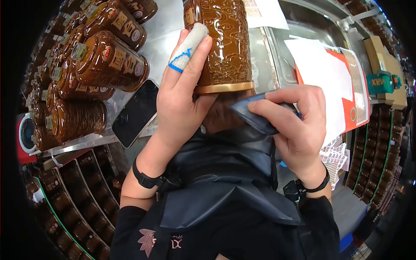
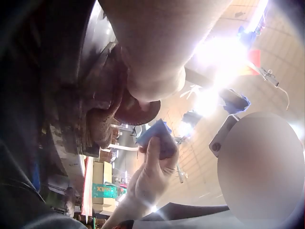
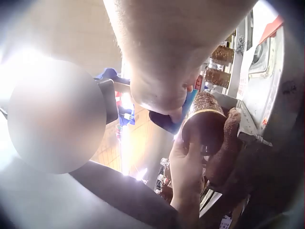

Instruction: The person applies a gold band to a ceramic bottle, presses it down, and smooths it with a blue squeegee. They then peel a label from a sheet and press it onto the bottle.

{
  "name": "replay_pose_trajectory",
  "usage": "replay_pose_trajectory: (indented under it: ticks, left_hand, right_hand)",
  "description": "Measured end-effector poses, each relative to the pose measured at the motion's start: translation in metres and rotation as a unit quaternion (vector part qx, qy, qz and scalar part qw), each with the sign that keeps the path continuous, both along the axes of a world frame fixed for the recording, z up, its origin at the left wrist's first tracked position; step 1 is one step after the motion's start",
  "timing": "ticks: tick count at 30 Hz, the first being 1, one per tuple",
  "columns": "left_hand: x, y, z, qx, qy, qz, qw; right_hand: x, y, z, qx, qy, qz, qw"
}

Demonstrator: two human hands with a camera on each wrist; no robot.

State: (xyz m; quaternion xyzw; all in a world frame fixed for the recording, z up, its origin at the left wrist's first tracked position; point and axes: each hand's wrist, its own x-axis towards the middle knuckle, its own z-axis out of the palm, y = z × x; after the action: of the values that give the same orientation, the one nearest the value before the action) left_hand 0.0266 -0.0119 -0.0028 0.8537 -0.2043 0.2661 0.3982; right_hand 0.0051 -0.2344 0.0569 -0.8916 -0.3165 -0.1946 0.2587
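— What does the head view give?
— The left grip (image 1: 182, 95) is clenched round the lower end of a brown embossed bottle (image 1: 223, 43), held over the metal bench (image 1: 164, 34), gold-rimmed base toward the person. One finger wears a white bandage (image 1: 188, 47). The right grip (image 1: 299, 130) pinches a dark blue cloth (image 1: 255, 117) against that base.
— Around them?
— The stacked bottles (image 1: 108, 60) lie at the left, and a black phone (image 1: 136, 112) is just beside them.
— Left wrist view?
— The bottle (image 2: 138, 107) sits under the palm. The right grip (image 2: 152, 167) holds the cloth (image 2: 157, 136) bunched just beside it.
— Right wrist view?
— The left grip (image 3: 188, 167) curls round the bottle (image 3: 205, 119), and the cloth (image 3: 167, 121) is at its rim.
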Motion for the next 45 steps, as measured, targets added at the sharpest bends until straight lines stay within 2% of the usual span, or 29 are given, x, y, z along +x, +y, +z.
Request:
replay_pose_trajectory:
  ticks: [6, 14, 21, 25, 30, 33, 37, 43, 45]
  left_hand:
    - [-0.001, 0.002, -0.001, 0.015, 0.006, 0.010, 1.000]
    - [0.000, 0.001, -0.002, 0.003, 0.015, 0.001, 1.000]
    - [0.000, -0.002, -0.005, -0.004, 0.000, 0.006, 1.000]
    - [-0.001, -0.001, -0.003, -0.012, 0.013, 0.008, 1.000]
    - [0.000, -0.002, 0.000, 0.020, 0.003, 0.005, 1.000]
    - [-0.005, 0.001, -0.002, 0.002, 0.026, 0.014, 1.000]
    - [-0.006, 0.003, -0.004, 0.005, 0.025, 0.000, 1.000]
    - [-0.007, 0.002, -0.007, 0.026, 0.031, 0.017, 0.999]
    - [-0.008, 0.001, -0.010, -0.020, 0.059, 0.008, 0.998]
  right_hand:
    - [0.010, 0.015, -0.002, 0.060, -0.044, 0.023, 0.997]
    - [-0.004, -0.001, -0.018, 0.026, 0.046, -0.008, 0.999]
    - [0.002, 0.015, 0.002, 0.043, -0.050, 0.014, 0.998]
    - [0.006, 0.021, -0.004, 0.049, -0.035, 0.041, 0.997]
    - [0.003, 0.004, -0.003, -0.001, -0.036, 0.024, 0.999]
    - [0.007, -0.009, -0.017, 0.010, -0.061, 0.010, 0.998]
    - [0.003, -0.012, -0.007, 0.008, -0.050, -0.017, 0.999]
    - [0.013, 0.000, -0.005, 0.042, -0.070, 0.020, 0.996]
    - [0.012, 0.007, -0.003, 0.054, -0.037, 0.037, 0.997]
